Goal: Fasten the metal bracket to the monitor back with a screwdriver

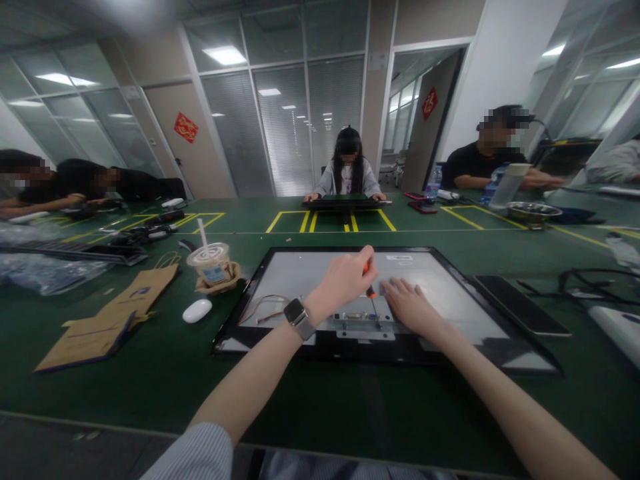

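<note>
A monitor (450, 293) lies face down on the green table, its grey metal back up inside a black frame. My left hand (343, 280), with a watch on the wrist, is closed around an orange-handled screwdriver (369, 288). The screwdriver's tip points down at the connector bracket (364, 321) near the panel's front edge. Flat on the metal back, just right of the screwdriver, rests my right hand (407, 305) with fingers stretched out. Thin loose wires (265, 308) lie on the panel's left part.
A white mouse (197, 311), a lidded drink cup with straw (212, 263) and a flat brown paper bag (107, 313) lie left of the monitor. A dark flat panel (520, 304) and cables (590, 283) sit to the right. Several people sit around the table.
</note>
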Demonstrator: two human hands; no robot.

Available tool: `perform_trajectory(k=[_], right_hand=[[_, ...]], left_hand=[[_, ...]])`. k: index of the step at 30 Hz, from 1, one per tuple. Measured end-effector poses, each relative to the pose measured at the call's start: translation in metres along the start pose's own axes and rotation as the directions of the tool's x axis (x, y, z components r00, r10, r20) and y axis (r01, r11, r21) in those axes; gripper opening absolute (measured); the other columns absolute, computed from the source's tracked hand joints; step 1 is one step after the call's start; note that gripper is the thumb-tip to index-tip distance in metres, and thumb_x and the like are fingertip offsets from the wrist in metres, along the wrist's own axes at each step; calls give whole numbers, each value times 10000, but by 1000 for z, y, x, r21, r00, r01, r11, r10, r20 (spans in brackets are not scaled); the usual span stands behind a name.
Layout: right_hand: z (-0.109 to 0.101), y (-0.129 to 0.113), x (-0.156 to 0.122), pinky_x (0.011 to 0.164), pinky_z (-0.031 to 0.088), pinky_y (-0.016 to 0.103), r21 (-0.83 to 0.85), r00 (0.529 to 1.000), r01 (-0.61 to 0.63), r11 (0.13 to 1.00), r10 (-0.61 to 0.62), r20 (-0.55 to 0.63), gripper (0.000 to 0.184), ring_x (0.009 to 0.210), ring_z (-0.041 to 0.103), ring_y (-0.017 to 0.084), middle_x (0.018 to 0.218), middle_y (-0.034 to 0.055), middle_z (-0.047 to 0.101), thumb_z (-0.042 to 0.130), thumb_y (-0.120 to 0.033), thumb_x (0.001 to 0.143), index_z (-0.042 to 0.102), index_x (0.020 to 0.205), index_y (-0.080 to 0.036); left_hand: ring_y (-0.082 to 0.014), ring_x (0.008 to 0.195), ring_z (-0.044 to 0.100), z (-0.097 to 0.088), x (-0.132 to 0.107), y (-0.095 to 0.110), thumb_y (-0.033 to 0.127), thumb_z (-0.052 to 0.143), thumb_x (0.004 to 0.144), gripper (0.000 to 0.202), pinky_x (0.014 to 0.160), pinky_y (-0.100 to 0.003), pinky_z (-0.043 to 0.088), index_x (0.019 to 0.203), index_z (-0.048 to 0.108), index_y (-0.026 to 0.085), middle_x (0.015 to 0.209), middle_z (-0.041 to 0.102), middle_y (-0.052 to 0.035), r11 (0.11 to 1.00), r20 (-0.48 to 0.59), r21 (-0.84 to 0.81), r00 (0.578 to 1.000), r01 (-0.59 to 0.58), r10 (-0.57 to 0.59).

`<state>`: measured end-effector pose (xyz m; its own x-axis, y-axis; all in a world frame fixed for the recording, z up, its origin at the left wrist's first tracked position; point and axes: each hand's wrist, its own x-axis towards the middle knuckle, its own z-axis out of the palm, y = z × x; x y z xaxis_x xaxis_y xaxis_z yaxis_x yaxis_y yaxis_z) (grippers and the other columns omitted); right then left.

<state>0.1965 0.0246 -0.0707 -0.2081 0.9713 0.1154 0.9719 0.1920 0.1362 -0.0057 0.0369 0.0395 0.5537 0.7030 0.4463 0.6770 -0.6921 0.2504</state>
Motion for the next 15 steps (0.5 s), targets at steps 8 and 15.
perform_trajectory(k=[8, 15], right_hand=[[0, 0, 0, 1041, 415, 608, 10, 999, 7, 1000, -7, -34, 528, 1355, 456, 387, 1509, 241, 471, 228, -218, 1022, 468, 1483, -127], [-4, -1, -1, 1050, 412, 596, 3, 1000, -4, 1000, 4, 0, 516, 1369, 446, 380, 1522, 228, 461, 232, -208, 1033, 450, 1494, -131]], left_hand=[[-153, 652, 580, 1, 0, -1, 260, 448, 959, 134, 578, -289, 289, 1017, 549, 193, 784, 663, -21, 1000, 7, 9, 1000, 5, -5], [-154, 661, 576, 1, 0, -1, 253, 451, 954, 142, 591, -290, 298, 1021, 558, 188, 796, 665, -28, 1000, 16, 5, 1000, 8, -8]])
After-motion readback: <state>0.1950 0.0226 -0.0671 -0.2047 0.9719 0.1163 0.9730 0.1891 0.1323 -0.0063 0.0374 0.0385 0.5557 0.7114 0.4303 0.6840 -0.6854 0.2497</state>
